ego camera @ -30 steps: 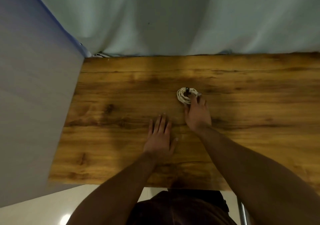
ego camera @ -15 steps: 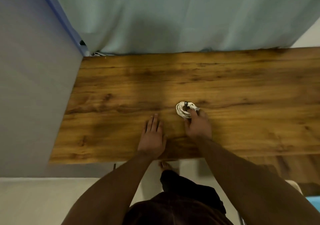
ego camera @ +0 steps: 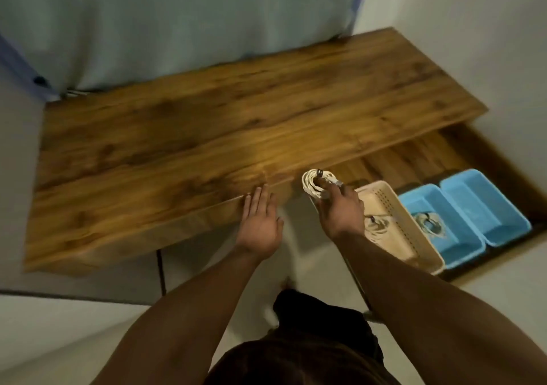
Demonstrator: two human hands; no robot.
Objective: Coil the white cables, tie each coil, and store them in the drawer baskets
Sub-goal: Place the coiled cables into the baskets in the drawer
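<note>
Pinching is the grip in use: the right hand (ego camera: 340,210) curls its fingers and thumb round the near side of the white cable coil (ego camera: 310,186), a small round bundle of thin cord, and holds it in the air just off the front edge of the table. A dark tie (ego camera: 319,173) crosses the turns at the far side of the bundle, so coiling and tying appear complete and the step in hand is judged to be storage. Keep the pinch across several turns at once, since thin springy cord is likely to fan out if only one loop is held. Carry the bundle level, lower it flat to a basket floor, and let go only once it rests there. The cream perforated plastic basket (ego camera: 398,216), a long tray with rows of small holes in its wall, lies nearest the hand and already holds a second tied coil (ego camera: 374,226). Beside it sit the near blue plastic basket (ego camera: 420,192), smooth-walled and holding a third coil (ego camera: 427,222), and the far blue plastic basket (ego camera: 476,195). All three stand in the open wooden drawer (ego camera: 399,159). The left hand (ego camera: 260,221) is spread flat, palm down, fingers straight, with its fingertips at the edge of the brown wood-grain tabletop (ego camera: 207,130). Whether it presses cannot be told. A pale blue-green curtain (ego camera: 177,29) hangs behind.
</note>
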